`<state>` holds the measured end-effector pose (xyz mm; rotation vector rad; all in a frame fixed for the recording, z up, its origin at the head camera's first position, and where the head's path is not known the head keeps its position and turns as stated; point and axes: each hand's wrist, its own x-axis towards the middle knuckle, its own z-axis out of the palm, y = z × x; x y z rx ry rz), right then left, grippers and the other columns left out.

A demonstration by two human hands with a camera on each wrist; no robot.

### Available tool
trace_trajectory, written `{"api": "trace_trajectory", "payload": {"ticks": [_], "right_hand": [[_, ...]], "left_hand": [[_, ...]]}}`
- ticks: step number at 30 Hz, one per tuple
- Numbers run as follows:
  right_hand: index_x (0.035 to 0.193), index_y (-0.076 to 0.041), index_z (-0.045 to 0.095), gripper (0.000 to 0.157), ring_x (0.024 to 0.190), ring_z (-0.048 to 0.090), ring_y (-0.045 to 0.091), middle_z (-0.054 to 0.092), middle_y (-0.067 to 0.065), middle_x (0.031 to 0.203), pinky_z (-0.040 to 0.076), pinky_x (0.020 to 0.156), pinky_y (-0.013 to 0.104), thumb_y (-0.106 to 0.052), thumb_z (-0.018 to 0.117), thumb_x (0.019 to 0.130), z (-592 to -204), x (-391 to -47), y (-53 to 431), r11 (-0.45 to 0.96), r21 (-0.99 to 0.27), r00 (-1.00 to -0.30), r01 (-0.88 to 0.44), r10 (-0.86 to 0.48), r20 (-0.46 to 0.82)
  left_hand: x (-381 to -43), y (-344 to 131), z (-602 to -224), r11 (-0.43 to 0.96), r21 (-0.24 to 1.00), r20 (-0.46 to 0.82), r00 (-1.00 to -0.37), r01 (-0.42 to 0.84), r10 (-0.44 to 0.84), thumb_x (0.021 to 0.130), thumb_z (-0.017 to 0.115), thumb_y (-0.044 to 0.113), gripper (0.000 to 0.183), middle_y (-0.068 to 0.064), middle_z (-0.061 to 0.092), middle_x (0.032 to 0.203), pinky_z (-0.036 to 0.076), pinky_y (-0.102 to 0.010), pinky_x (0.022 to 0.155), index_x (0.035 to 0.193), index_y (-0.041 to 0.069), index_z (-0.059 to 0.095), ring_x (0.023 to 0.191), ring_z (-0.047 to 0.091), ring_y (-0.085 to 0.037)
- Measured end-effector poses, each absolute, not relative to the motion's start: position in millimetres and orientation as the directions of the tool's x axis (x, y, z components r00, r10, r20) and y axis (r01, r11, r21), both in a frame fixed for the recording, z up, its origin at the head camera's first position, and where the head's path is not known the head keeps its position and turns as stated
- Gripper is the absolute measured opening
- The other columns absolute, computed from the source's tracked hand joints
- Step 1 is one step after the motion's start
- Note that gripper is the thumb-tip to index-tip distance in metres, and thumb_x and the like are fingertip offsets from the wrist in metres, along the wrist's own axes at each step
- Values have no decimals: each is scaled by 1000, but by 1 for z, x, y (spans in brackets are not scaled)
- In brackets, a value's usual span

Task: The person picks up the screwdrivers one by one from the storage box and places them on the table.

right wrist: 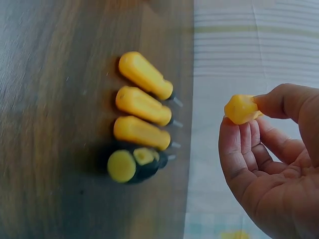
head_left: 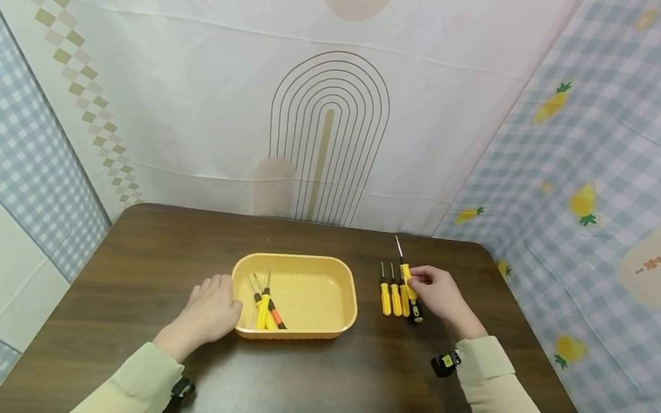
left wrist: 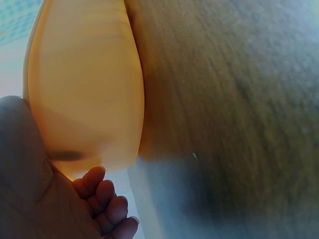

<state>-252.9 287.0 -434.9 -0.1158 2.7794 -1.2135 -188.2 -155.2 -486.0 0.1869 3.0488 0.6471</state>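
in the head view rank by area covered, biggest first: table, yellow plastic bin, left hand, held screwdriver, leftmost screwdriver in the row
1. Wooden table
2. Yellow plastic bin
3. Left hand
Smallest, order unsure: held screwdriver and row's leftmost screwdriver; the held one may be nearer the camera.

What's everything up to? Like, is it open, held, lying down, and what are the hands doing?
Yellow bin: upright, open on top.
Screwdrivers in bin: overlapping at its left side.
Held screwdriver: up in the air.
Three yellow screwdrivers: lying in a row.
Black-and-yellow screwdriver: lying beside them.
Left hand: holding the bin's left end.
Right hand: pinching the held screwdriver.
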Motion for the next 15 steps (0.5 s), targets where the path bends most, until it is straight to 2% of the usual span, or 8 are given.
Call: {"api": "trace_trajectory", "payload": {"ticks": [6,15], "right_hand": [[124,1,58,33,89,58,24,60,14,106,49,71,36,-17,56,97,-442,-254,301,701,-713,-994,6,-72,-79],[124,5,56,35,89,59,25,61,17,109,48,71,34,-18,56,97,-457,-254,318,713,-699,-993,56,-36,-116]], "left_hand": [[-189,-155,-487,907,406,8,-993,113,120,89,51,22,30,-11,44,90,33,-45,74,102,-4,47,85,43,-30],[-189,-156,-488,901,418,15,-993,113,118,89,51,22,30,-11,45,91,33,-44,73,103,-5,48,85,44,-30]]}}
